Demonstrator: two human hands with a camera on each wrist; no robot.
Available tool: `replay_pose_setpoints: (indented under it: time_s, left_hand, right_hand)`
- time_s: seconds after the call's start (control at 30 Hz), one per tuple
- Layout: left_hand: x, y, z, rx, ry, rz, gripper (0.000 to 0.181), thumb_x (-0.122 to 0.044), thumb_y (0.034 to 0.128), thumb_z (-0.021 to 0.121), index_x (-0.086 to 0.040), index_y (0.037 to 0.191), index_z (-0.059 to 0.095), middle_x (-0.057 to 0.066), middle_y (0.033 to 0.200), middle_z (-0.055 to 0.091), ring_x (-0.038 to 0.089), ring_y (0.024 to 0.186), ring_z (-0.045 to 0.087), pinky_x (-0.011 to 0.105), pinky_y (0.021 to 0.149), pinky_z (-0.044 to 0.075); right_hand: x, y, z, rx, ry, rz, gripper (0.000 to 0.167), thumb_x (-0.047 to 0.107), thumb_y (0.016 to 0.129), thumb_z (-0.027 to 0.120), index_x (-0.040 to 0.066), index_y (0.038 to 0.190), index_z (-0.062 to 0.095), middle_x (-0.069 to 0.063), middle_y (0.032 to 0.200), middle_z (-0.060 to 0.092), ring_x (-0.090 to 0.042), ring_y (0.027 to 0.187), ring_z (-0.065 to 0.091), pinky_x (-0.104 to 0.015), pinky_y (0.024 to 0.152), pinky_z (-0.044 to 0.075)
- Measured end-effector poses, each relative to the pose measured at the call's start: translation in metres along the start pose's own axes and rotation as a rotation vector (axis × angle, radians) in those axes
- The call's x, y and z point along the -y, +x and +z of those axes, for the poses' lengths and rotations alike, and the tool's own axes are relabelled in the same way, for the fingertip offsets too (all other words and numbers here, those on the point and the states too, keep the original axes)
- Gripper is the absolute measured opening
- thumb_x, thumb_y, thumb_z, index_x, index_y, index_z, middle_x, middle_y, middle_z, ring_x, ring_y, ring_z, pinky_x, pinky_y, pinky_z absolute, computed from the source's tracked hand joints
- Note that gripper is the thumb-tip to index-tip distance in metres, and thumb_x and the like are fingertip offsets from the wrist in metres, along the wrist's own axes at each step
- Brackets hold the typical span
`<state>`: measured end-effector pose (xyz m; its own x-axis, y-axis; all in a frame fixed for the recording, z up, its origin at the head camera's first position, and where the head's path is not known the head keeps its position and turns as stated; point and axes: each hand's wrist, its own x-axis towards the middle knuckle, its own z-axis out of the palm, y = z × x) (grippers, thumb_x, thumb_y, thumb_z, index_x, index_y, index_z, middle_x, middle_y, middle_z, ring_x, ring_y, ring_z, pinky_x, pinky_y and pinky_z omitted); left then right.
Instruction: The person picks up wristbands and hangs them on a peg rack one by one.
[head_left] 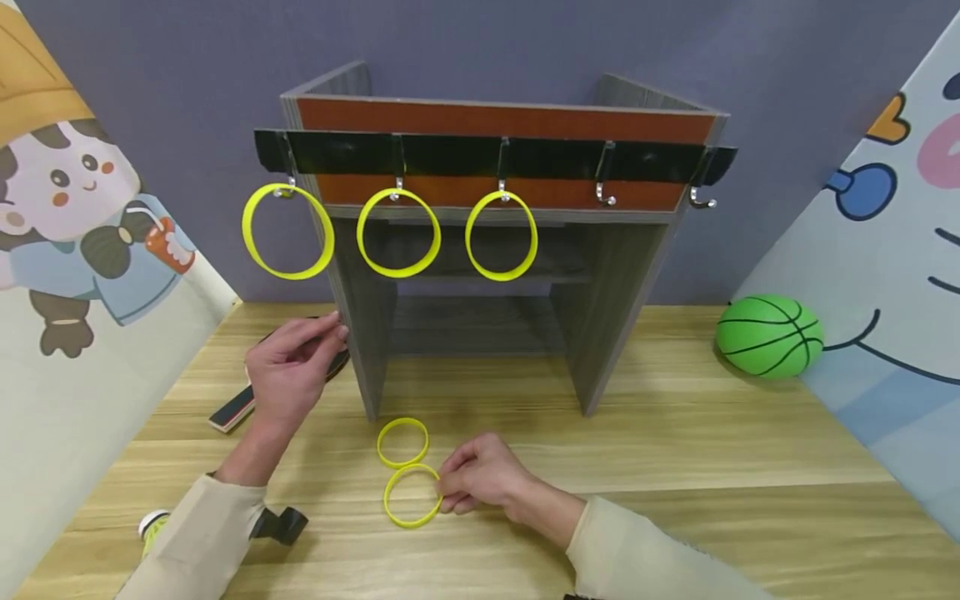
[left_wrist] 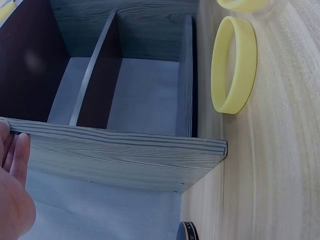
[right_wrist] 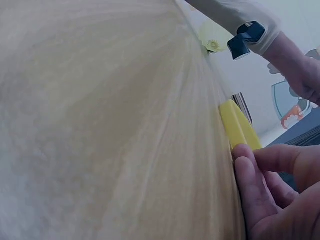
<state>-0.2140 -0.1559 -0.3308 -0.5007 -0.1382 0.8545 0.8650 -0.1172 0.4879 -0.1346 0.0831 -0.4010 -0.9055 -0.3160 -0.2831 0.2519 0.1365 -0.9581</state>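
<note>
My right hand (head_left: 486, 477) pinches the right edge of a yellow ring (head_left: 387, 506) between thumb and fingers. In the right wrist view that yellow ring (right_wrist: 235, 122) lies at the fingertips, on the table. Just behind it, touching it or nearly so, lies a second yellow ring (head_left: 378, 435). My left hand (head_left: 288, 371) touches the front edge of the grey shelf unit's left side panel (head_left: 352, 333) with its fingertips. Above, three yellow rings (head_left: 330, 242) (head_left: 437, 242) (head_left: 535, 242) hang from silver hooks on a black bar (head_left: 450, 156).
Two hooks (head_left: 606, 198) (head_left: 701, 200) at the bar's right carry no ring. A table tennis paddle (head_left: 234, 408) lies behind my left hand. A green ball (head_left: 770, 336) sits at the right wall, a shuttlecock (head_left: 152, 527) by my left sleeve. The table (head_left: 712, 433) is wooden.
</note>
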Motion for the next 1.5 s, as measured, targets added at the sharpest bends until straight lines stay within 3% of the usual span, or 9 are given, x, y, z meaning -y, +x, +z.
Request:
replay_pose_setpoints:
  time_s: [0.53, 0.87, 1.1, 1.27, 1.5]
  left_hand:
    - [-0.003, 0.000, 0.001, 0.000, -0.012, 0.006, 0.025, 0.034, 0.0692, 0.059, 0.024, 0.092, 0.063, 0.020, 0.084, 0.067, 0.016, 0.069, 0.067, 0.020, 0.062, 0.056]
    - [-0.019, 0.006, 0.011, 0.005, -0.003, 0.010, 0.025, 0.036, 0.0679, 0.057, 0.026, 0.090, 0.061, 0.021, 0.082, 0.067, 0.014, 0.068, 0.067, 0.019, 0.062, 0.056]
    - [-0.017, 0.005, 0.011, 0.004, 0.011, 0.005, 0.024, 0.036, 0.0680, 0.057, 0.026, 0.090, 0.061, 0.021, 0.082, 0.067, 0.014, 0.068, 0.067, 0.019, 0.061, 0.056]
    - [-0.013, 0.004, 0.008, 0.004, 0.021, 0.005, 0.024, 0.036, 0.0680, 0.058, 0.026, 0.090, 0.062, 0.021, 0.082, 0.067, 0.014, 0.068, 0.067, 0.019, 0.061, 0.056]
    - [-0.001, 0.001, 0.001, 0.002, 0.015, 0.001, 0.025, 0.033, 0.0691, 0.060, 0.023, 0.091, 0.063, 0.019, 0.084, 0.068, 0.014, 0.069, 0.067, 0.019, 0.061, 0.056]
  right_hand:
    - [0.015, -0.021, -0.033, 0.002, 0.106, -0.022, 0.015, -0.006, 0.076, 0.071, -0.008, 0.090, 0.064, -0.019, 0.076, 0.068, -0.028, 0.067, 0.069, -0.031, 0.059, 0.059]
    - [0.023, -0.040, -0.061, -0.021, 0.152, -0.078, 0.013, -0.004, 0.078, 0.067, -0.009, 0.090, 0.064, -0.020, 0.076, 0.067, -0.027, 0.069, 0.068, -0.036, 0.066, 0.059]
    - [0.026, -0.051, -0.086, -0.033, 0.195, -0.122, 0.012, -0.005, 0.079, 0.066, -0.011, 0.090, 0.063, -0.018, 0.078, 0.066, -0.025, 0.069, 0.068, -0.034, 0.065, 0.059]
    - [0.034, -0.062, -0.102, -0.047, 0.281, -0.156, 0.008, -0.008, 0.082, 0.064, -0.004, 0.087, 0.067, -0.017, 0.082, 0.065, -0.023, 0.072, 0.069, -0.031, 0.066, 0.059]
    - [0.046, -0.071, -0.114, -0.080, 0.379, -0.215, 0.016, -0.010, 0.084, 0.063, 0.005, 0.084, 0.070, -0.013, 0.081, 0.066, -0.022, 0.073, 0.069, -0.029, 0.068, 0.058]
